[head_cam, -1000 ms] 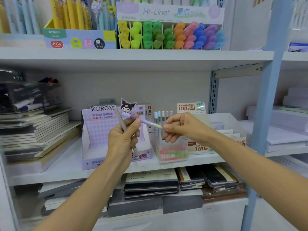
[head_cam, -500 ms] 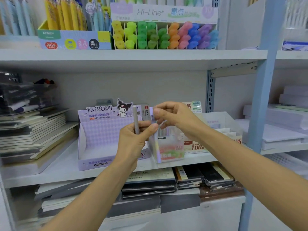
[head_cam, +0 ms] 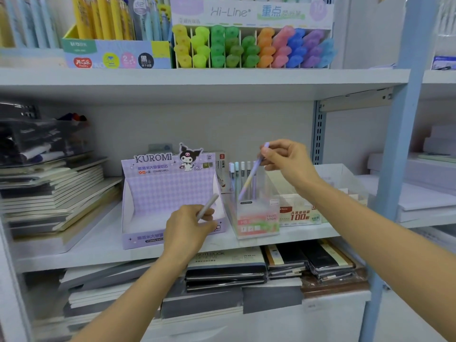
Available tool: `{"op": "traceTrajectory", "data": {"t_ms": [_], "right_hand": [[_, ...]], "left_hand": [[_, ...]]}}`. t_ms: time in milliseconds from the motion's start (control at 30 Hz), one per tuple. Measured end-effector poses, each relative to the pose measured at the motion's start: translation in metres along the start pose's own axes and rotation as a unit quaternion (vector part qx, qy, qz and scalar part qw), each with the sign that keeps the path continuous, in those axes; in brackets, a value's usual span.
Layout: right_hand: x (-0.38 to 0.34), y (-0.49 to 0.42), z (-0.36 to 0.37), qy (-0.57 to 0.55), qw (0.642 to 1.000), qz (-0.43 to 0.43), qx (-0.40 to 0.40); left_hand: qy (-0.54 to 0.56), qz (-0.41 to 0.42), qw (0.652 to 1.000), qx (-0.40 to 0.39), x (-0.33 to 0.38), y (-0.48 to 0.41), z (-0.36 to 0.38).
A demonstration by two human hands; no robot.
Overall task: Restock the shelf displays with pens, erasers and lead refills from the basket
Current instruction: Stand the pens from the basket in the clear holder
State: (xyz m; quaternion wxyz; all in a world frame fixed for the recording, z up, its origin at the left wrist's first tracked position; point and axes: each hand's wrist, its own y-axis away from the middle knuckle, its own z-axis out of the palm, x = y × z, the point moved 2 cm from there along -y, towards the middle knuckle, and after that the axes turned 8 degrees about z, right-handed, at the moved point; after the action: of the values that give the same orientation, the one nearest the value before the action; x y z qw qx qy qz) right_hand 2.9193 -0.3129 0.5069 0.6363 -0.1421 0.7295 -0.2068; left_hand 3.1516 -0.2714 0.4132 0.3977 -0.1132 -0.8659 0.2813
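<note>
My right hand [head_cam: 287,160] pinches the top of a pastel purple pen [head_cam: 249,177], which slants down into a clear pen holder [head_cam: 256,218] on the middle shelf. Several similar pens stand upright at the back of that holder. My left hand [head_cam: 187,230] grips a thin grey pen [head_cam: 207,207] in front of the purple Kuromi display box [head_cam: 158,191], whose tray looks bare. The basket is out of view.
A clear box with lead refill packs [head_cam: 299,214] stands right of the holder. Notebooks [head_cam: 49,191] are stacked at the left and on the shelf below. Highlighters [head_cam: 249,46] and pens fill the top shelf. A blue upright post [head_cam: 399,144] bounds the right side.
My hands have moved apart. The right hand carried the pastel pen right and tipped it down into the clear holder; the left hand dropped lower with the grey pen.
</note>
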Motion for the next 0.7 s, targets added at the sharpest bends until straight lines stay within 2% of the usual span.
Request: {"op": "traceTrajectory", "data": {"t_ms": [100, 200, 367, 567, 700], "right_hand": [[0.022, 0.0, 0.009, 0.051, 0.999, -0.003, 0.005], [0.033, -0.003, 0.013, 0.048, 0.998, -0.016, 0.029], [0.031, -0.015, 0.017, 0.041, 0.998, -0.024, 0.052], [0.027, -0.024, 0.031, 0.139, 0.99, -0.039, -0.001], [0.026, -0.029, 0.034, 0.166, 0.985, -0.049, -0.026]], "left_hand": [[-0.009, -0.01, 1.0, 0.007, -0.004, 0.002, 0.002], [0.014, -0.013, 1.0, 0.01, -0.005, 0.003, 0.002], [0.114, 0.008, 0.993, -0.004, 0.002, 0.008, 0.005], [0.291, 0.066, 0.952, -0.065, 0.025, 0.0, 0.008], [0.289, 0.084, 0.948, -0.107, 0.031, -0.006, 0.016]]}}
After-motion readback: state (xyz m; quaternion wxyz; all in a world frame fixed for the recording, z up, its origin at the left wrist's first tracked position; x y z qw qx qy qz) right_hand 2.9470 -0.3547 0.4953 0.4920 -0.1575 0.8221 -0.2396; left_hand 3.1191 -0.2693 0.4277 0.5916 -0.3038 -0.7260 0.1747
